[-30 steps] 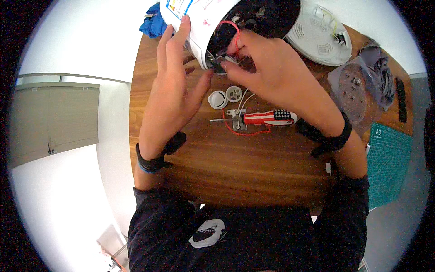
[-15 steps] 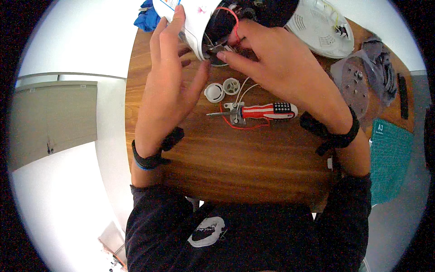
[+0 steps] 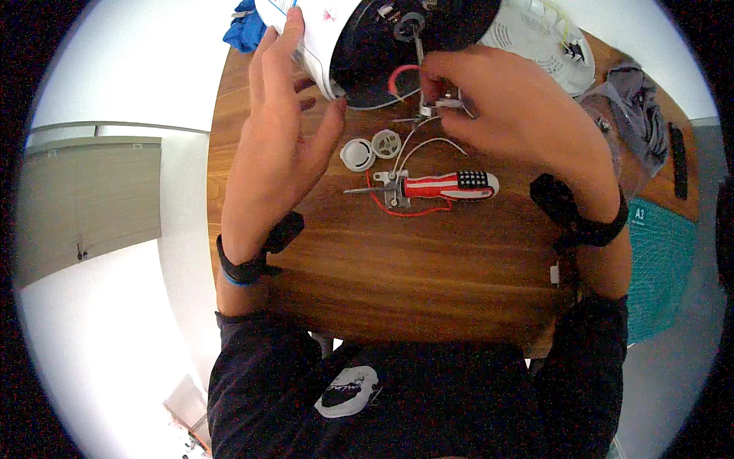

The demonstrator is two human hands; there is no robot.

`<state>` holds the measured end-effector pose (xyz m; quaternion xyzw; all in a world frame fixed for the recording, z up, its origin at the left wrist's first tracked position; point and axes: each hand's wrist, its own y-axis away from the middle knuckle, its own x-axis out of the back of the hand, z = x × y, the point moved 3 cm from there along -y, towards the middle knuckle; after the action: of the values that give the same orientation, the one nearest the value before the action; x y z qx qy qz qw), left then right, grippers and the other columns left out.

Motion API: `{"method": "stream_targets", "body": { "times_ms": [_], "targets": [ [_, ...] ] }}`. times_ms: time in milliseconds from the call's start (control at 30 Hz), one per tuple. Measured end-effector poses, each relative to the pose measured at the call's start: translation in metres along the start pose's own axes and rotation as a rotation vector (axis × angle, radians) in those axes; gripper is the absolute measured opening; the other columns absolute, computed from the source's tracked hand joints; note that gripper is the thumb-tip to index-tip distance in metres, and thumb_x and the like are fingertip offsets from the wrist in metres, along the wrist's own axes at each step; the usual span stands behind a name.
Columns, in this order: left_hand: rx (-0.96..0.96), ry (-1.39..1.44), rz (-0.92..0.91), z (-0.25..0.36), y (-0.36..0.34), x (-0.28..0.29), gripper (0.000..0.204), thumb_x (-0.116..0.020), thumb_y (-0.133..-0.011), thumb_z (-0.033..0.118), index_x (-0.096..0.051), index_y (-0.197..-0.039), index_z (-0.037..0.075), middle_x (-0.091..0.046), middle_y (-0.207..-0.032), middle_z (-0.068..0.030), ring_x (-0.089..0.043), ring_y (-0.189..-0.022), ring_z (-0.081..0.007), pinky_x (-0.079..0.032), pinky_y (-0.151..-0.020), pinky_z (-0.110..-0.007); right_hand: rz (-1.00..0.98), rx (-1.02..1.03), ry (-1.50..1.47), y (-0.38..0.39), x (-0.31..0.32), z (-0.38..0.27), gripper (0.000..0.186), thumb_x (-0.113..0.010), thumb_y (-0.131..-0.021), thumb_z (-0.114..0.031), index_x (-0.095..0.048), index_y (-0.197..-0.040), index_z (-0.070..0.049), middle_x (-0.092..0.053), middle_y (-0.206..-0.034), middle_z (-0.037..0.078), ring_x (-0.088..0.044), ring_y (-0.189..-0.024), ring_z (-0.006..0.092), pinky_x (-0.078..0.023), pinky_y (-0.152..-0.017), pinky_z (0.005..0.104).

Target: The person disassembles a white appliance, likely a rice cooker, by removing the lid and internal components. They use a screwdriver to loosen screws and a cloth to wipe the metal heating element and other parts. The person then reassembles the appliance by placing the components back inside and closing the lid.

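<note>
My left hand (image 3: 279, 153) holds the side of a white appliance housing (image 3: 317, 34), whose dark underside (image 3: 363, 42) faces me. My right hand (image 3: 505, 107) grips a small metal component (image 3: 453, 102) at the housing's lower right, beside red and white wires and a metal rod (image 3: 419, 47). Below the hands lie two round white plastic parts, a cap (image 3: 356, 155) and a slotted piece (image 3: 386, 143), and a red, white and blue screwdriver (image 3: 447, 186) across a metal bracket (image 3: 386, 178) with red and white wires.
A white vented base plate (image 3: 554, 50) lies at the back right, with grey plastic bags (image 3: 634, 115), a black bar (image 3: 678, 161) and a green cutting mat (image 3: 657, 275) down the right side. Blue cloth (image 3: 241, 30) sits at the back left. A small white piece (image 3: 555, 274) is near the front.
My right hand has moved right, bringing a metal component and wire out of the housing's lower part to beside it. The housing has shifted slightly left and up in view.
</note>
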<state>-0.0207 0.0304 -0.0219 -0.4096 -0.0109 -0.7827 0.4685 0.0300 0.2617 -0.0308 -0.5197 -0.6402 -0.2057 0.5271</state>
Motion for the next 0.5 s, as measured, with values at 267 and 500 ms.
{"method": "stream_targets", "body": {
  "times_ms": [267, 500],
  "targets": [
    [-0.048, -0.116, 0.025, -0.001, 0.0, 0.005, 0.087, -0.066, -0.092, -0.012, -0.022, -0.165, 0.005, -0.049, -0.151, -0.0226, -0.065, -0.127, -0.0333, -0.059, -0.103, -0.042, -0.02, -0.088, -0.077, -0.003, 0.012, 0.005, 0.028, -0.072, -0.094, -0.031, -0.07, -0.102, -0.005, -0.072, -0.095, 0.02, -0.069, -0.097, 0.0435, -0.056, -0.085, 0.0531],
    [-0.025, -0.131, 0.002, 0.011, 0.001, 0.004, 0.087, -0.067, -0.092, -0.012, -0.022, -0.165, 0.005, -0.052, -0.149, -0.0221, -0.066, -0.126, -0.0319, -0.06, -0.102, -0.042, 0.121, -0.234, -0.211, -0.01, 0.017, 0.006, 0.027, -0.076, -0.094, -0.014, -0.066, -0.116, -0.003, -0.07, -0.09, 0.014, -0.069, -0.078, 0.0293, -0.052, -0.068, 0.0394]
  ]
}}
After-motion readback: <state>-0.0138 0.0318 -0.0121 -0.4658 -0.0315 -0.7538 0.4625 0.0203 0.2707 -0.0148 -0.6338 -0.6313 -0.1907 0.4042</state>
